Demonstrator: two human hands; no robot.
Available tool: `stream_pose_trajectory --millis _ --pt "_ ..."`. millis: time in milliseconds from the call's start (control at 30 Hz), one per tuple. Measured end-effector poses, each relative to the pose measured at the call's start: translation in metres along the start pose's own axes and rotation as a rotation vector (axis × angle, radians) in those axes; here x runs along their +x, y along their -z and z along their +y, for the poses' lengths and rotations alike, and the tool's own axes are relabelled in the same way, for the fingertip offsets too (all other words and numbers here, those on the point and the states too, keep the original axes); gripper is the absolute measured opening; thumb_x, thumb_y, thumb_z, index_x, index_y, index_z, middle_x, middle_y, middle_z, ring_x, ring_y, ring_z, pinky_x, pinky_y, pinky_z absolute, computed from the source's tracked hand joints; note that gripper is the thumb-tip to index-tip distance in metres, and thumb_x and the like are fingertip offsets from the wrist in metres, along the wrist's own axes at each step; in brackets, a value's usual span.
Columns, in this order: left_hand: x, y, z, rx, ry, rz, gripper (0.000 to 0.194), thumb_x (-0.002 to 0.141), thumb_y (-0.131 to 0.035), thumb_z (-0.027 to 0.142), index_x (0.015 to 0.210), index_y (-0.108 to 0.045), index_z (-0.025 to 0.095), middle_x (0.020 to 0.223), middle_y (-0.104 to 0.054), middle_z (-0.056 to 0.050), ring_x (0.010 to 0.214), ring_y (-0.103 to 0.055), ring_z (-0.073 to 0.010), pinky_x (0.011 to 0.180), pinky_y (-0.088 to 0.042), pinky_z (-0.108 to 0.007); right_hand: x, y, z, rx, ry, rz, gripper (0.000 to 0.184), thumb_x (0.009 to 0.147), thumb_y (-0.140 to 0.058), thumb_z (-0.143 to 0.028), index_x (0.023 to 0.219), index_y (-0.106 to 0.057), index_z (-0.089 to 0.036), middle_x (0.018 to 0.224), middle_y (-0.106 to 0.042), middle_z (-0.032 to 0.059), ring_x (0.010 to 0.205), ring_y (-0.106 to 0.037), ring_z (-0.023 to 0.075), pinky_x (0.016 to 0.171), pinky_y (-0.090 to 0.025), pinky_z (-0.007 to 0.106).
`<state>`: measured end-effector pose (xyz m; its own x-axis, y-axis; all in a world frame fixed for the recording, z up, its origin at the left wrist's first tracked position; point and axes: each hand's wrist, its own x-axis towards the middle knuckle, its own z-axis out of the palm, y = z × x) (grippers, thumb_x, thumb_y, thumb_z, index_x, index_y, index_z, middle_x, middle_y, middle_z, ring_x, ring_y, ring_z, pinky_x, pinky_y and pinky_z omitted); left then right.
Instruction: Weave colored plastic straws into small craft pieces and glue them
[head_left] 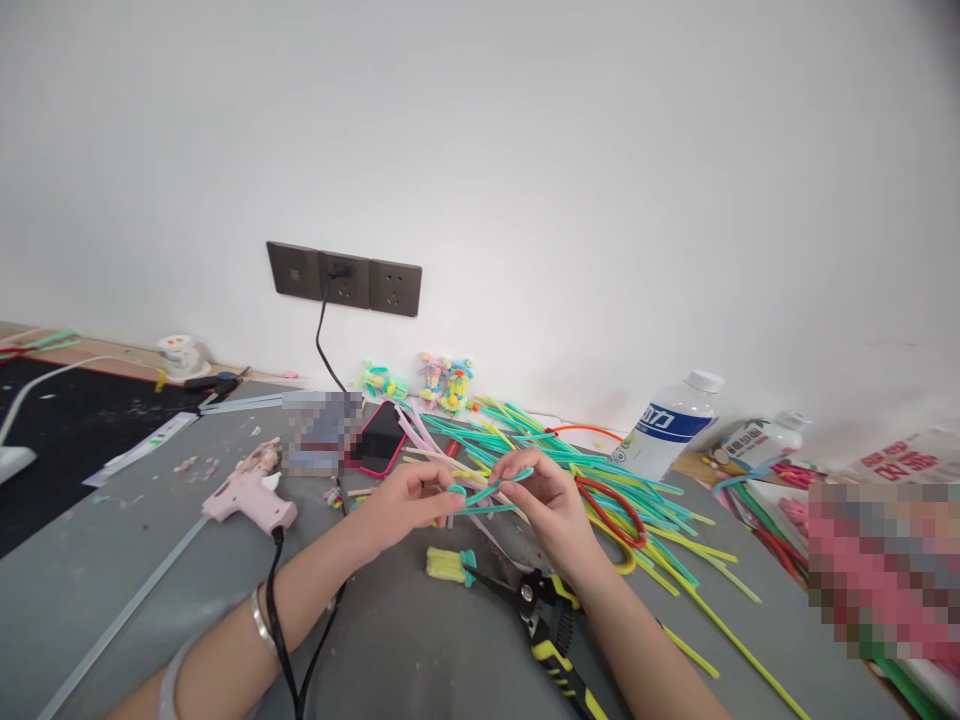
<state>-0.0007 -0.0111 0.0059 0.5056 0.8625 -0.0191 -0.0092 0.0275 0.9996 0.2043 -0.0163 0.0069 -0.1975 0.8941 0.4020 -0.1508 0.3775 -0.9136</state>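
Observation:
Between my two hands is a teal pipe cleaner (484, 494), bent over on itself. My left hand (412, 500) pinches its curled end between thumb and fingers. The fingertips of my right hand (544, 500) close on the strand near its other end. Below them on the grey table lies a small bundle of yellow pipe cleaner (445, 565) with a teal band at one end. Pliers with black and yellow handles (553, 650) lie beside it, their tips touching or close to the band. Behind my right hand spread many teal and yellow pipe cleaners (652, 500).
A pink glue gun (251, 495) with a black cord lies at left. A phone (380, 438) is behind my left hand. Small fuzzy figures (448, 383) stand by the wall. A bottle (670, 425) stands at right, near another white bottle (757, 440). Wall sockets (343, 280) hold a plug.

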Motion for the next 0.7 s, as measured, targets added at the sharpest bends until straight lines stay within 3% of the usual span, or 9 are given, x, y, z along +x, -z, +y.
stream_pose_trajectory --millis 200,300,367,567,700 --pt "-0.0057 0.0024 0.0068 0.184 0.025 -0.385 0.03 0.08 -0.066 0.038 0.067 -0.051 0.016 0.063 -0.042 0.005 0.058 -0.036 -0.0082 0.055 -0.027 -0.021 -0.0047 -0.0043 -0.0019 -0.019 -0.079 -0.164 0.01 0.084 -0.068 -0.029 0.08 -0.063 -0.021 0.08 -0.062 0.0023 0.075 -0.057 0.0158 0.069 -0.047 0.029" --pt "-0.0078 0.0044 0.0095 0.194 0.051 -0.477 0.03 0.079 -0.067 0.037 0.066 -0.051 0.015 0.062 -0.043 0.005 0.057 -0.036 -0.0075 0.054 -0.027 -0.021 -0.0064 -0.0075 -0.0043 0.005 -0.109 -0.242 0.011 0.083 -0.07 -0.03 0.08 -0.064 -0.021 0.08 -0.062 0.0025 0.075 -0.058 0.0163 0.07 -0.047 0.029" --pt "-0.0075 0.0045 0.0094 0.188 0.078 -0.446 0.031 0.079 -0.068 0.039 0.067 -0.053 0.015 0.061 -0.043 0.005 0.056 -0.036 -0.0072 0.052 -0.027 -0.021 -0.0057 -0.0073 -0.0048 0.012 -0.106 -0.216 0.013 0.082 -0.07 -0.031 0.079 -0.063 -0.021 0.079 -0.062 0.0028 0.075 -0.058 0.0168 0.07 -0.048 0.03" --pt "-0.0009 0.0017 0.0038 -0.009 0.118 -0.086 0.035 0.076 -0.07 0.046 0.09 -0.065 0.014 0.063 -0.05 0.003 0.052 -0.041 -0.0068 0.048 -0.029 -0.021 0.0003 0.001 0.0011 0.114 -0.041 0.011 0.009 0.084 -0.068 -0.029 0.081 -0.061 -0.024 0.086 -0.062 0.0016 0.076 -0.058 0.0156 0.07 -0.051 0.03" --pt "0.0014 0.0015 0.0045 -0.18 0.091 0.016 0.033 0.076 -0.071 0.045 0.083 -0.064 0.014 0.067 -0.057 0.001 0.055 -0.047 -0.0067 0.049 -0.033 -0.02 0.0004 0.0008 0.0043 0.103 -0.041 0.037 0.011 0.082 -0.07 -0.029 0.08 -0.061 -0.024 0.089 -0.061 0.003 0.081 -0.059 0.0174 0.072 -0.053 0.032"
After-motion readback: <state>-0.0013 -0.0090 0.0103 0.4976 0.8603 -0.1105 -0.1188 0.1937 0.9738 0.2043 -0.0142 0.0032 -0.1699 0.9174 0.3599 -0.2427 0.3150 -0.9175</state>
